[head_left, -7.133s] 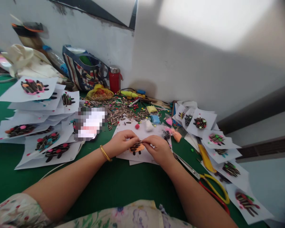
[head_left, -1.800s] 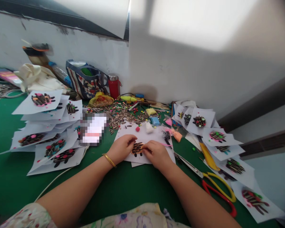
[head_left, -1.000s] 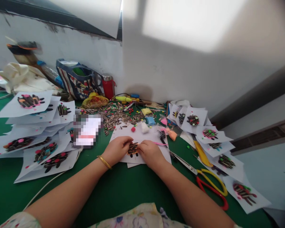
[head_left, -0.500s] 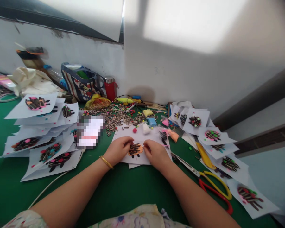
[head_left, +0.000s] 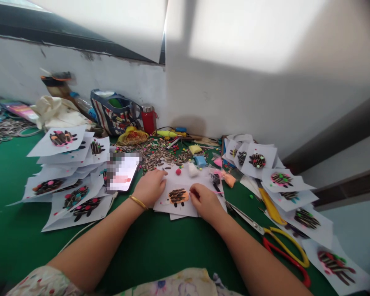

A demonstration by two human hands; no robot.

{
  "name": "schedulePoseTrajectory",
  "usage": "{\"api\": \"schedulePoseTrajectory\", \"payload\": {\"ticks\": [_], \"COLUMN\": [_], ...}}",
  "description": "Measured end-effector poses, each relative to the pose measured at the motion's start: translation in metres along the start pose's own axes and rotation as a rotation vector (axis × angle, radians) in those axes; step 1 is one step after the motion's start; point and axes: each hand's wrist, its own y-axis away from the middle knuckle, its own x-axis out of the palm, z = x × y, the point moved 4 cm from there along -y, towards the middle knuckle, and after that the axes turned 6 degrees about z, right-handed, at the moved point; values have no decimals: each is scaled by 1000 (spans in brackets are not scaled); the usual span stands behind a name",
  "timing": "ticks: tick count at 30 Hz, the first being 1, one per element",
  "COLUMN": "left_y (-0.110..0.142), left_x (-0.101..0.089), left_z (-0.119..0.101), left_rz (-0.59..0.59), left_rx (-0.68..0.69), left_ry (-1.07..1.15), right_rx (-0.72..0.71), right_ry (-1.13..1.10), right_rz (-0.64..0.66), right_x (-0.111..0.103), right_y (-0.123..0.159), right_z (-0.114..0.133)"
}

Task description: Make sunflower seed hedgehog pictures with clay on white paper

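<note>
White paper sheets point(head_left: 179, 211) lie in front of me. On the top one sits a small orange clay shape with sunflower seeds point(head_left: 178, 196) stuck over it and dark seeds below it like feet. My left hand point(head_left: 151, 187) reaches over the paper's left edge, fingers stretched toward a few loose seeds at the top of the sheet; its fingertips are partly hidden. Beside the orange shape's right edge, my right hand point(head_left: 205, 201) rests with curled fingers pressed together; whatever they hold is hidden. A red clay ball point(head_left: 178, 172) and a white clay lump point(head_left: 193, 169) lie above.
Finished seed pictures are stacked at left point(head_left: 64, 139) and right point(head_left: 282, 179). A phone point(head_left: 123, 172) lies left of my hand. Scissors point(head_left: 265, 232) with red and yellow handles lie at right. Loose sunflower seeds point(head_left: 157, 158), a red flask point(head_left: 148, 119) and a bag point(head_left: 115, 113) are behind.
My left hand has moved away from the orange shape, up and left toward the loose seeds. My right hand stays beside the shape. The view has shifted slightly.
</note>
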Motion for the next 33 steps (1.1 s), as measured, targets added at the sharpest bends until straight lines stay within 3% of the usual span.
{"api": "schedulePoseTrajectory", "payload": {"ticks": [4, 12, 16, 19, 22, 26, 33], "left_y": [-9, -59, -78, -83, -86, -94, -133], "left_x": [-4, 9, -13, -38, -51, -43, -21], "left_z": [10, 9, 19, 38, 54, 54, 35], "left_rz": [48, 14, -5, -38, 15, 96, 107], "left_rx": [-41, 21, 23, -83, -145, -126, -114], "left_ry": [-171, -164, -158, -191, -220, -228, -246], "right_rx": [8, 8, 11, 2, 2, 1, -3], "right_ry": [-8, -52, -65, -66, -68, -68, -80], "right_rz": [3, 6, 10, 13, 14, 13, 8], "right_x": [-1, 1, 1, 1, 2, 3, 1], "right_y": [0, 1, 2, 2, 1, 0, 0], "right_z": [2, 0, -1, -1, -2, -2, 0]}}
